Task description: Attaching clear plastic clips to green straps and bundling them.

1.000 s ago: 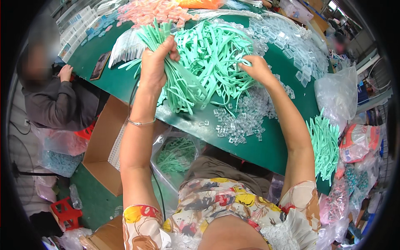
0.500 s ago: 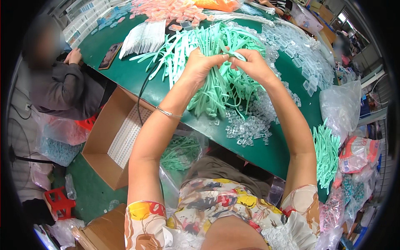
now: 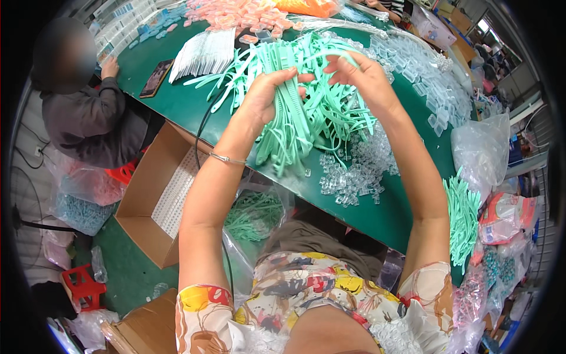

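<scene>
In my left hand (image 3: 265,97) is a thick bunch of mint-green toothed straps (image 3: 289,121), gripped between thumb and fingers, the ends hanging toward the table's near edge. My right hand (image 3: 368,82) hovers over the far side of the pile, fingers loosely curled and apart. One green strap (image 3: 318,56) arches along its index finger; whether it is pinched there I cannot tell. More loose green straps (image 3: 242,65) spread under and around both hands. Small clear plastic pieces (image 3: 354,180) lie in a heap below my right hand.
White strips (image 3: 203,56) lie stacked by a phone (image 3: 157,78) at left. Orange pieces (image 3: 236,15) and clear pieces (image 3: 433,82) cover the far table (image 3: 203,115). A cardboard box (image 3: 156,203) stands below its edge. Another person (image 3: 88,112) sits at the left.
My hands have parted from their pinch on a strap; the left moved slightly left and nearer with the bunch, the right upward. The person at the left has raised a hand.
</scene>
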Available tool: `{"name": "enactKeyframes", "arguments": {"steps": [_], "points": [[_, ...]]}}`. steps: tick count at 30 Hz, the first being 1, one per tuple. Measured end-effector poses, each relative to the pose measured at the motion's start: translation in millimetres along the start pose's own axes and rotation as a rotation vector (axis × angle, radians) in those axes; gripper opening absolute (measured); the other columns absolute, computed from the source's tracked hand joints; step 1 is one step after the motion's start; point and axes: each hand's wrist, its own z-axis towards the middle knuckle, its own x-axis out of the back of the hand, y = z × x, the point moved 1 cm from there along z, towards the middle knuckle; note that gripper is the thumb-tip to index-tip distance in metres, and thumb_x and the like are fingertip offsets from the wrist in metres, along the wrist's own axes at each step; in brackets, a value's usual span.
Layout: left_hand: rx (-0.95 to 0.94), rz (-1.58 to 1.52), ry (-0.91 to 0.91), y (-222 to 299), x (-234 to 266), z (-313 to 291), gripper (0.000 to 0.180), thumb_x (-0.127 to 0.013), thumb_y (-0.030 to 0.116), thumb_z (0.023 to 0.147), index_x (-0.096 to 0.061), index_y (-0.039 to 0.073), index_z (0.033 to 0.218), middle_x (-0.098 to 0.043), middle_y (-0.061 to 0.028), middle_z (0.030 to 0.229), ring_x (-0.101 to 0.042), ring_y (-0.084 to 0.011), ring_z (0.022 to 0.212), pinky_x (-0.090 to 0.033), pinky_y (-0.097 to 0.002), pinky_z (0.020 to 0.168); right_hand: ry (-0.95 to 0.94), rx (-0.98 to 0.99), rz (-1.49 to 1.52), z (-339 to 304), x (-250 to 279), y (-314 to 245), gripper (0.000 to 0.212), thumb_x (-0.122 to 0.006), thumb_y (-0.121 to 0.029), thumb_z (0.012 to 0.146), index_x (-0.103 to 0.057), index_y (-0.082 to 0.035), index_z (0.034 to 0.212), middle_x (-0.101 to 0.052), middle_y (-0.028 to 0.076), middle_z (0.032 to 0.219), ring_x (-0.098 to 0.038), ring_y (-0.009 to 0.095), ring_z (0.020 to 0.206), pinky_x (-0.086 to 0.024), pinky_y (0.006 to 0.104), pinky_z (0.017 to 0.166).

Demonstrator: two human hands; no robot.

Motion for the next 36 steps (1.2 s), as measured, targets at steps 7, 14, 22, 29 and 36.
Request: {"name": "enactKeyframes", "arguments": {"steps": [7, 14, 22, 29, 36], "points": [[-0.007, -0.208, -0.017, -4, 13, 7, 0.038, -0.057, 0.019, 0.086, -0.052, -0.007, 0.112, -0.061, -0.0158, 0.100, -0.061, -0.0252, 0.091, -0.053, -0.0379, 0.078, -0.296, -0.113, -0.479, -29, -14, 33, 0.023, -0.057, -0.012, 0.086, -0.060, -0.003, 0.107, -0.063, 0.004, 0.087, -0.057, 0.009, 0.079, -0.046, 0.0250, 0.075], [-0.342, 0.164, -0.029, 13, -5, -5, 0.029, -0.060, 0.016, 0.082, -0.062, -0.005, 0.102, -0.065, -0.0109, 0.092, -0.061, -0.0147, 0.078, -0.052, -0.0279, 0.072, -0.022, -0.220, -1.031, -7, 29, 87, 0.033, -0.069, -0.031, 0.069, -0.067, -0.005, 0.089, -0.066, 0.013, 0.084, -0.063, 0.029, 0.078, -0.049, 0.0369, 0.070], [-0.341, 0.138, -0.075, 14, 6, -7, 0.035, -0.064, 0.014, 0.080, -0.053, -0.003, 0.109, -0.055, -0.0041, 0.074, -0.055, -0.0145, 0.065, -0.049, -0.0345, 0.074, 0.089, -0.220, -0.375, 2, 47, 49, 0.016, -0.057, -0.020, 0.085, -0.061, -0.004, 0.088, -0.065, 0.005, 0.080, -0.060, 0.013, 0.067, -0.046, 0.0272, 0.058], [0.007, 0.228, -0.100, 1, -16, -8, 0.025, -0.070, 0.016, 0.077, -0.059, 0.001, 0.094, -0.063, -0.0073, 0.082, -0.055, -0.0115, 0.062, -0.050, -0.0276, 0.059, 0.135, 0.049, 0.322, -8, 16, 15, 0.018, -0.051, -0.019, 0.093, -0.049, -0.005, 0.103, -0.062, 0.008, 0.091, -0.063, 0.018, 0.084, -0.049, 0.0286, 0.072], [-0.077, 0.089, -0.038, -12, -14, 2, 0.026, -0.065, 0.012, 0.079, -0.059, -0.001, 0.100, -0.064, -0.0101, 0.089, -0.062, -0.0182, 0.077, -0.053, -0.0324, 0.069, -0.189, 0.055, 0.152, -30, -16, 39, 0.023, -0.056, -0.009, 0.086, -0.058, -0.003, 0.108, -0.059, 0.002, 0.107, -0.055, 0.011, 0.099, -0.045, 0.0287, 0.085]]}}
